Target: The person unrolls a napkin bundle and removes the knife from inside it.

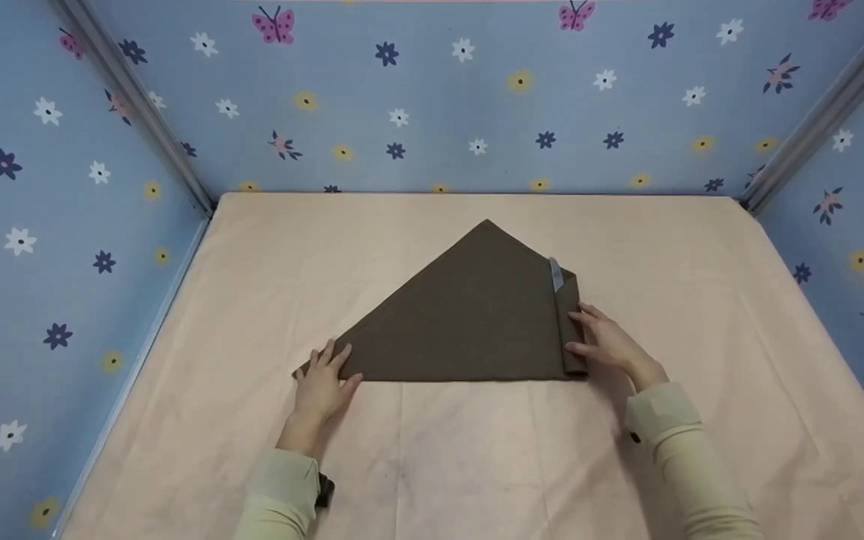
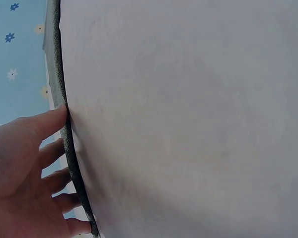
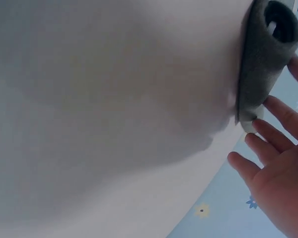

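Observation:
A dark brown cloth napkin (image 1: pixel 462 322) lies folded on the table, its peak pointing away and its long straight edge toward me. At its right end the cloth is turned over into a narrow roll (image 1: pixel 571 330). From the roll's far end sticks a grey-blue, blade-like tip (image 1: pixel 556 274). My left hand (image 1: pixel 321 386) rests with spread fingers on the napkin's left corner. My right hand (image 1: pixel 608 341) touches the roll from its outer side with thumb and fingertips. In the right wrist view the roll's hollow end (image 3: pixel 280 25) shows something pale inside.
A pale pink cloth (image 1: pixel 462 457) covers the table under the napkin. Blue panels with flowers and butterflies (image 1: pixel 432 97) stand behind and on both sides, with grey metal posts (image 1: pixel 139 105) at the corners.

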`<state>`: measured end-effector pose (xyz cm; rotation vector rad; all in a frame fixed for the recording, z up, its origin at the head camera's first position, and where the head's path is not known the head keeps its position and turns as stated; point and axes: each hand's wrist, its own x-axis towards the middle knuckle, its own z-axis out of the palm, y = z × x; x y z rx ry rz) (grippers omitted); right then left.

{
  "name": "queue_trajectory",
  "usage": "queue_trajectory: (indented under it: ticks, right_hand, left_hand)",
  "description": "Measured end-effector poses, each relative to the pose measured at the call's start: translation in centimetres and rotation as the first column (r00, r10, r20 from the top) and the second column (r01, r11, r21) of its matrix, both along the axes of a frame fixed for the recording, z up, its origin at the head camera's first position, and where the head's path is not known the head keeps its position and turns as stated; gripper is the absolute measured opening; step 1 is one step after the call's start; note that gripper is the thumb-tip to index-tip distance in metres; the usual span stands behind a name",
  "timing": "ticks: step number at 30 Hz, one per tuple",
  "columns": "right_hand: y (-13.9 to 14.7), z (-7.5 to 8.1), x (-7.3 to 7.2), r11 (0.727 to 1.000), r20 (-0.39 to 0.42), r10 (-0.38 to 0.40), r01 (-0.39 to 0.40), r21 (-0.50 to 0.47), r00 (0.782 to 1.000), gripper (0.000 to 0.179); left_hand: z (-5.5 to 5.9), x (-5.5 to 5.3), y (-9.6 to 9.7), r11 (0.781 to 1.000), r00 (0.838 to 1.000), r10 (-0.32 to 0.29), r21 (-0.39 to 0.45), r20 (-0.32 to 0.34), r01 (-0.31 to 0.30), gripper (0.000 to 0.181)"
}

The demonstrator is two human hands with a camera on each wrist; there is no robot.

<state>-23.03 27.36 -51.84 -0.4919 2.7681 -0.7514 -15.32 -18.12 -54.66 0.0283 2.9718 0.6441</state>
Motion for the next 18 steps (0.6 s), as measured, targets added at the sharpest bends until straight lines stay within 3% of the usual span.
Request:
queue_trajectory:
  ticks: [6, 18]
  right_hand:
    - [-1.1, -0.1, 0.0, 1.000, -0.072, 0.009, -0.010, -0.012, 0.997, 0.060]
    - [-2.7, -0.5, -0.6, 1.000, -0.023, -0.026, 0.026, 0.013, 0.999, 0.058]
  left_hand:
    - [0.0, 0.2, -0.1, 0.999, 1.000, -0.010, 0.032, -0.020, 0.011, 0.056]
    - [-0.1, 0.1, 0.0, 1.000, 1.000, 0.002, 0.011, -0.014, -0.001, 0.056]
